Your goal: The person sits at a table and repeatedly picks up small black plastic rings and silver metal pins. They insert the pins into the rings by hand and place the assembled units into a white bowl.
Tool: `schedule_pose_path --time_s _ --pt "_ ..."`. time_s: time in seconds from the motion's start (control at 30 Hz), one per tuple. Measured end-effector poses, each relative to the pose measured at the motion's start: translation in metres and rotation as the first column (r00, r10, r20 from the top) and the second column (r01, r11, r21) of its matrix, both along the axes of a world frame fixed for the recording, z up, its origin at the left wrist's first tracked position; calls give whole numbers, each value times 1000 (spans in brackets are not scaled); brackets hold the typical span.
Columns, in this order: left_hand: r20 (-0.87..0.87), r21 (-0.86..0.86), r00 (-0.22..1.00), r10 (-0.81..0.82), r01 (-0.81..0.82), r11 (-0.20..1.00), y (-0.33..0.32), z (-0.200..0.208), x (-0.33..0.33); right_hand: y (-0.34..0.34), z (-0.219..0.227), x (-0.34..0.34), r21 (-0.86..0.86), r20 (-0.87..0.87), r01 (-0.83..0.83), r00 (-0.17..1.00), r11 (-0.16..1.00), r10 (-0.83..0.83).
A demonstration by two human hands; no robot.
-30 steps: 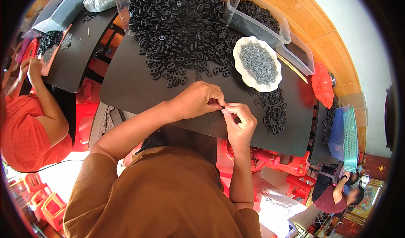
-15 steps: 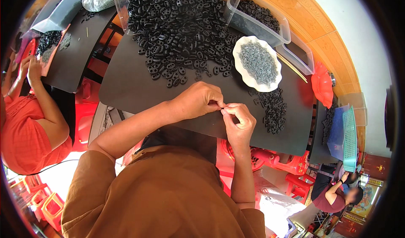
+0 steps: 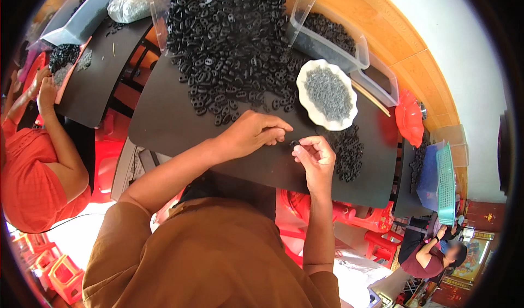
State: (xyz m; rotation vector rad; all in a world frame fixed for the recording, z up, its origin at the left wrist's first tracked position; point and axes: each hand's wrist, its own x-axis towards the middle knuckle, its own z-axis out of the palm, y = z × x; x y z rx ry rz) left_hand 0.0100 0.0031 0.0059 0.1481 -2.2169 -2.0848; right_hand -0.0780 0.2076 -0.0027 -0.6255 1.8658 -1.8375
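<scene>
My right hand point(image 3: 315, 159) pinches a small black plastic piece point(image 3: 295, 143) between thumb and fingertips above the dark table point(image 3: 180, 111). My left hand point(image 3: 252, 134) is just to its left and a little farther, index finger stretched toward it; I see nothing held there, and a gap parts the two hands. Beyond them spreads a big heap of black oval two-holed pieces point(image 3: 229, 46). A white scalloped plate point(image 3: 303, 98) full of small translucent grey parts point(image 3: 328, 94) stands right of the heap. Nearer me, beside my right hand, lies a pile of smaller black pieces point(image 3: 349, 155).
Clear plastic bins point(image 3: 327, 49) with black pieces line the wall side. A red scalloped dish point(image 3: 408, 117) and a teal basket point(image 3: 446, 185) stand at the right. Left, a person in red point(image 3: 46, 171) works at another table; another person point(image 3: 428, 259) is far right.
My hands have drawn apart from touching fingertips. The left index finger has straightened, and the black piece now shows in my right hand. The whole view has shifted slightly.
</scene>
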Motion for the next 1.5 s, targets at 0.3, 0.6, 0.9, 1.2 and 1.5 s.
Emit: schedule_pose_path --time_s 0.3,0.6,0.9,1.2,1.5 --pt "-275 -407 956 -106 -16 913 3 -13 -3 -40 74 -173 -85 -71 -55 996 995 49" --pt "-256 -409 961 -103 -11 913 2 -9 4 -33 53 -146 -25 -568 285 785 958 -248" --pt "-381 -671 922 -60 -231 704 -20 16 -23 22 3 -36 62 -889 332 448 941 -99" --pt "-403 -777 905 -138 -258 574 2 4 -53 38 -2 -40 159 -924 530 377 833 -63" --pt "-384 -816 911 -151 -258 518 3 0 -71 24 0 -37 324 -925 472 339 820 170"
